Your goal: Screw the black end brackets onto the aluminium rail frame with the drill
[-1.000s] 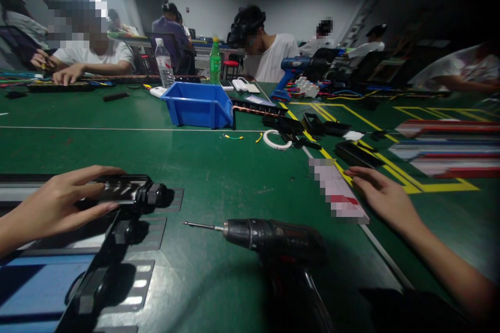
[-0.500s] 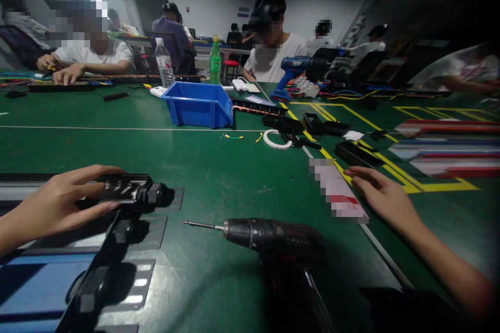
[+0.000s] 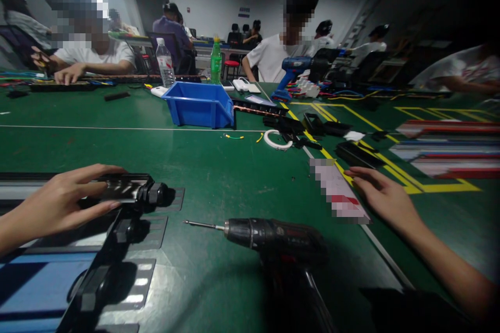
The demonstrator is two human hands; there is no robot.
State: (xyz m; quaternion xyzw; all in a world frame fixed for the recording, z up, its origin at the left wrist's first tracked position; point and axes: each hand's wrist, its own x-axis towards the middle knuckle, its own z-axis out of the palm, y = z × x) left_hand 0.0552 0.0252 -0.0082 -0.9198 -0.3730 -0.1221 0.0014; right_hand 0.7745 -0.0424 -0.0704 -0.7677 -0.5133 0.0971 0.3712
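My left hand (image 3: 68, 200) lies with its fingers stretched out across the end of a black and silver bar-shaped unit (image 3: 127, 187) that has a black cable gland (image 3: 157, 195) at its tip. Nearer to me, further units with black glands (image 3: 94, 283) and slotted end plates (image 3: 142, 283) lie side by side, one with a blue face (image 3: 42, 278). My right hand (image 3: 385, 195) rests on the table at the right, fingers extended, beside a white and red paper (image 3: 339, 192). Between my hands lies a black power drill (image 3: 273, 237), its bit pointing left; neither hand touches it.
Beyond on the green table (image 3: 219, 171) are a blue bin (image 3: 199, 106), a white ring-shaped coil (image 3: 269, 140), black plastic parts (image 3: 359, 154), a blue drill (image 3: 291, 75) and two bottles (image 3: 215, 62). Red and white bars (image 3: 449, 148) lie right. Co-workers (image 3: 269, 57) sit across.
The co-worker across the table has raised their head and moved to the right. A hand of the co-worker at left has lifted slightly. My hands and the drill have not moved.
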